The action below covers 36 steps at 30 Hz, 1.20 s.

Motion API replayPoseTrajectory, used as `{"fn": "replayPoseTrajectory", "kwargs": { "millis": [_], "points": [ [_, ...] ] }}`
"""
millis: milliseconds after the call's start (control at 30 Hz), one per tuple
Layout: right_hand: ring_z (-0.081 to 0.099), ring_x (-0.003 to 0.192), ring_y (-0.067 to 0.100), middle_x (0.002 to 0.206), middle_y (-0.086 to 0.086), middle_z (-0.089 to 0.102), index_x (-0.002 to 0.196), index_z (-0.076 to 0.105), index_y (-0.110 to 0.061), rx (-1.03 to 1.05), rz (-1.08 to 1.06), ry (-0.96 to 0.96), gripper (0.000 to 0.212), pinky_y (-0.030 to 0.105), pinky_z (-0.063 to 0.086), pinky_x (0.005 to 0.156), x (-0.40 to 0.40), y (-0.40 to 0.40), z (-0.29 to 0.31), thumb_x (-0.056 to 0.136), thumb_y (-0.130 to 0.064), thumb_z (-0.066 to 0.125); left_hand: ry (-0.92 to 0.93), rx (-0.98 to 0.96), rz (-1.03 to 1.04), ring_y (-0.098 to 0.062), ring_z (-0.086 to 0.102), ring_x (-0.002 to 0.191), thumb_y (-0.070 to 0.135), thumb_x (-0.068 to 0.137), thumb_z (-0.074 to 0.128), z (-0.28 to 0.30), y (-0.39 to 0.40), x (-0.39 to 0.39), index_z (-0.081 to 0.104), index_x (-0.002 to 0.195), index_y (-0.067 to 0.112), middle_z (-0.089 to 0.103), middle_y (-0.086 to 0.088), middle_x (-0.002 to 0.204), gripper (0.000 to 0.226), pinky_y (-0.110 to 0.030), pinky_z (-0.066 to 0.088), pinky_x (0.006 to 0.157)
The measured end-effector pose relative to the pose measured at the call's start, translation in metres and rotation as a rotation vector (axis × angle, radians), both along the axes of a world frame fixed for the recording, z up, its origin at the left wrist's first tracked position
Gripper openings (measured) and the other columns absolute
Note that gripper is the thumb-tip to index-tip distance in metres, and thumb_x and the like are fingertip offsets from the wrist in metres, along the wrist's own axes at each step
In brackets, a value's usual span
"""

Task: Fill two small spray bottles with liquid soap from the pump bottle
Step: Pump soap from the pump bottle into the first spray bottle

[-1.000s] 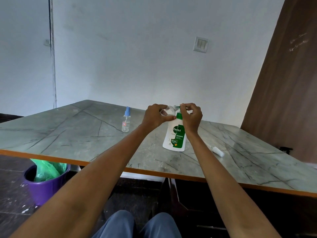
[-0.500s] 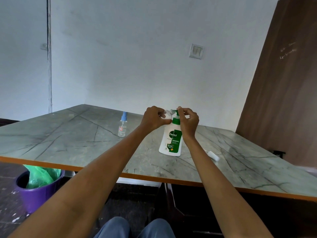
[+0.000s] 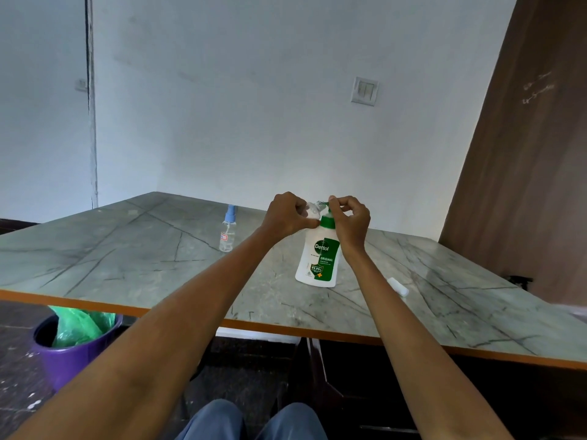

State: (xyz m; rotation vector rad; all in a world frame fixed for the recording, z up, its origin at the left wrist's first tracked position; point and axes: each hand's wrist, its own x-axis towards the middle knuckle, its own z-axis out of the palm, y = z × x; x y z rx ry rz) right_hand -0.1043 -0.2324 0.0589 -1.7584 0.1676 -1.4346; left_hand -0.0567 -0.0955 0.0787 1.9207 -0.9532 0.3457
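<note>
head view showed a dettol pump bottle [image 3: 318,255] standing upright on the grey marble-pattern table [image 3: 127,265], near the middle of the top. the left hand [image 3: 287,214] was curled around a small clear spray bottle [image 3: 313,210], holding it just beside the pump's green nozzle [image 3: 321,203]. whether the bottle's mouth touched the nozzle could not be told. the right hand [image 3: 349,217] had its fingers curled over the pump head, pinching it from above; the green collar [image 3: 327,222] showed below the fingers.

a second small spray bottle [image 3: 227,230], clear with a blue sprayer top fitted, stood upright on the table to the left of the pump bottle, well apart from both hands. a small white cylindrical piece [image 3: 397,286] lay on its side on the table to the right of the pump bottle, partly behind the right forearm.

a purple bucket [image 3: 73,354] lined with a green plastic bag [image 3: 79,323] stood on the floor below the table's near left edge. a wall switch [image 3: 364,90] was mounted on the white wall behind.
</note>
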Motion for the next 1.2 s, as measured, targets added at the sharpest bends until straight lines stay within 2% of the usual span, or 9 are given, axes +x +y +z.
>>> {"fn": "replayPoseTrajectory", "kwargs": {
  "millis": [100, 267, 367, 533, 700, 867, 967, 1067, 1200],
  "points": [
    [0.055, 0.076, 0.016, 0.070, -0.007, 0.059, 0.072, 0.064, -0.006, 0.019, 0.016, -0.005, 0.021, 0.039, 0.048, 0.075, 0.000, 0.000, 0.002, 0.084, -0.023, 0.065, -0.011, 0.018, -0.006, -0.014, 0.037, 0.055, 0.024, 0.068, 0.079, 0.004, 0.000, 0.001, 0.059, 0.066, 0.002, 0.054, -0.006, 0.061, 0.030, -0.023, 0.027, 0.052],
    [0.053, 0.072, 0.018, 0.066, -0.009, 0.057, 0.068, 0.061, -0.011, 0.061, 0.032, -0.062, 0.020, 0.038, 0.048, 0.072, 0.004, 0.003, -0.003, 0.083, -0.025, 0.067, -0.005, -0.011, 0.000, -0.006, 0.037, 0.049, 0.025, 0.069, 0.079, -0.003, -0.002, 0.002, 0.061, 0.067, 0.004, 0.048, 0.007, 0.052, 0.028, -0.019, 0.028, 0.050],
    [0.052, 0.069, 0.017, 0.063, -0.012, 0.055, 0.065, 0.060, -0.011, 0.076, 0.025, -0.099, 0.021, 0.037, 0.046, 0.070, 0.006, 0.005, -0.009, 0.080, -0.026, 0.066, -0.013, 0.008, 0.002, -0.007, 0.034, 0.048, 0.027, 0.070, 0.078, -0.008, -0.003, 0.003, 0.052, 0.055, 0.010, 0.045, 0.006, 0.049, 0.035, -0.021, 0.026, 0.049],
    [0.051, 0.067, 0.013, 0.064, -0.008, 0.057, 0.066, 0.061, -0.006, 0.062, 0.019, -0.064, 0.023, 0.039, 0.048, 0.071, 0.005, 0.005, -0.006, 0.081, -0.023, 0.067, 0.009, 0.019, 0.017, -0.010, 0.039, 0.051, 0.026, 0.069, 0.079, -0.006, -0.002, 0.003, 0.057, 0.059, 0.007, 0.051, 0.000, 0.055, 0.031, -0.022, 0.029, 0.052],
    [0.056, 0.073, 0.016, 0.065, -0.010, 0.058, 0.066, 0.061, -0.012, 0.073, 0.015, -0.023, 0.022, 0.042, 0.049, 0.077, 0.006, 0.003, 0.003, 0.082, -0.026, 0.067, -0.010, 0.027, 0.011, -0.012, 0.038, 0.051, 0.025, 0.068, 0.080, 0.004, -0.001, 0.003, 0.057, 0.060, 0.005, 0.052, -0.002, 0.055, 0.031, -0.024, 0.030, 0.053],
    [0.051, 0.064, 0.009, 0.065, -0.006, 0.058, 0.068, 0.062, -0.004, 0.048, -0.006, -0.067, 0.023, 0.036, 0.047, 0.070, 0.007, 0.003, -0.001, 0.081, -0.023, 0.066, -0.006, 0.023, 0.005, -0.010, 0.037, 0.050, 0.026, 0.068, 0.079, 0.000, -0.002, 0.005, 0.052, 0.055, 0.010, 0.052, -0.002, 0.056, 0.034, -0.022, 0.028, 0.051],
    [0.047, 0.059, 0.007, 0.062, -0.009, 0.054, 0.064, 0.059, -0.003, 0.030, -0.026, -0.099, 0.028, 0.036, 0.045, 0.067, 0.009, 0.004, -0.008, 0.076, -0.028, 0.063, 0.007, 0.031, -0.001, -0.013, 0.035, 0.051, 0.026, 0.069, 0.079, -0.008, -0.003, 0.007, 0.047, 0.052, 0.009, 0.051, -0.006, 0.057, 0.040, -0.023, 0.025, 0.050],
    [0.049, 0.060, 0.008, 0.062, -0.011, 0.055, 0.063, 0.058, -0.009, 0.035, -0.012, -0.079, 0.026, 0.040, 0.047, 0.068, 0.009, 0.004, -0.010, 0.076, -0.030, 0.063, 0.007, 0.042, 0.011, -0.017, 0.036, 0.055, 0.029, 0.068, 0.079, -0.009, -0.002, 0.007, 0.054, 0.060, 0.004, 0.052, -0.011, 0.061, 0.036, -0.025, 0.023, 0.051],
    [0.053, 0.065, 0.010, 0.064, -0.011, 0.058, 0.065, 0.060, -0.013, 0.069, 0.022, -0.026, 0.022, 0.042, 0.050, 0.074, 0.007, 0.001, -0.003, 0.080, -0.029, 0.065, 0.001, 0.031, 0.003, -0.015, 0.035, 0.052, 0.029, 0.068, 0.079, 0.000, -0.002, 0.007, 0.060, 0.063, -0.001, 0.051, -0.009, 0.058, 0.036, -0.026, 0.025, 0.051]
  ]
}}
